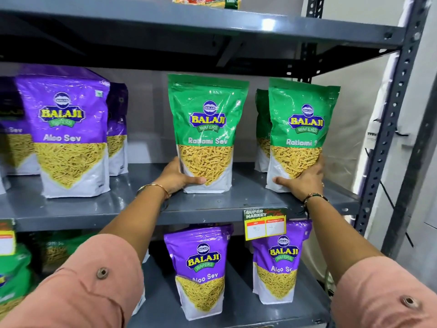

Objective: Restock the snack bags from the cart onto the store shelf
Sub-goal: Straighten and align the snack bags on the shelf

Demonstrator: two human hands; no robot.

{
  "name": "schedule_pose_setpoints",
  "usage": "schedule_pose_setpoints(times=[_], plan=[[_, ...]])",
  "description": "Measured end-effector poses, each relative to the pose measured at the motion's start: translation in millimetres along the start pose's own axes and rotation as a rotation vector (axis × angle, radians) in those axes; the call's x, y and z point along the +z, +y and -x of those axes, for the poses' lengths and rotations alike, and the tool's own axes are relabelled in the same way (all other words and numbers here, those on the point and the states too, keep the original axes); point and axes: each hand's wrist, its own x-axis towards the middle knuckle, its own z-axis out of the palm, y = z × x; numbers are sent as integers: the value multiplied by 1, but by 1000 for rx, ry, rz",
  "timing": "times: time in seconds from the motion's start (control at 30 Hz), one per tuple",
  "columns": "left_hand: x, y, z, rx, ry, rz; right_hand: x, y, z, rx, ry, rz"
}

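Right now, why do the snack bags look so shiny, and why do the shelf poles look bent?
In the head view, light glares white off the green bag held by the left hand and off the upper shelf edge; the wide lens bows the right pole; the purple bags at the far left look blurry.

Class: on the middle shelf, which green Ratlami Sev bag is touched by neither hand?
The back green bag, half hidden behind the right-hand front bag; each front bag is gripped by a hand, left and right.

There were three green snack bags on the middle shelf, and at least three purple bags there too. Two more purple ones stood on the lower shelf. Two hands showed, and one price tag.
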Motion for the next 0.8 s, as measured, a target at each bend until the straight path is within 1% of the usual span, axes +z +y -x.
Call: schedule_pose_setpoints(times=[0.1, 0.13, 0.17, 0.23, 0.3, 0.33, 0.4, 0.47, 0.53, 0.57, 0.63, 0.7, 0.77, 0.8], plan=[[2, 2, 5, 10, 6, -25, 1, -4, 2, 54, -5, 19], [4, 7, 11, 12, 21, -38, 4, -10, 5, 78, 28, 45], [4, 9, 14, 14, 44, -58, 7, -18, 11, 64, 97, 46], [3, 13, 21, 55, 118, -108, 13, -46, 29, -76, 288, -54], [-5, 18, 33, 144, 251, -124, 21, -83, 51, -281, 440, -188], [-13, 21, 41, 209, 333, -119, 28, -101, 63, -384, 477, -241], [-30, 27, 62, 345, 510, -153, 47, -134, 86, -557, 475, -306], [-56, 28, 83, 442, 682, -229, 73, -160, 111, -651, 375, -357], [-90, 22, 103, 461, 832, -317, 101, -180, 138, -668, 196, -397], [-109, 16, 113, 438, 894, -357, 116, -188, 152, -662, 99, -406], [-147, 1, 129, 348, 1007, -423, 144, -201, 178, -615, -90, -410], [-184, -13, 146, 206, 1103, -473, 172, -215, 202, -535, -286, -412], [-221, -24, 159, 57, 1181, -444, 198, -231, 223, -441, -454, -417], [-237, -29, 163, -13, 1208, -427, 210, -237, 231, -401, -508, -420]])
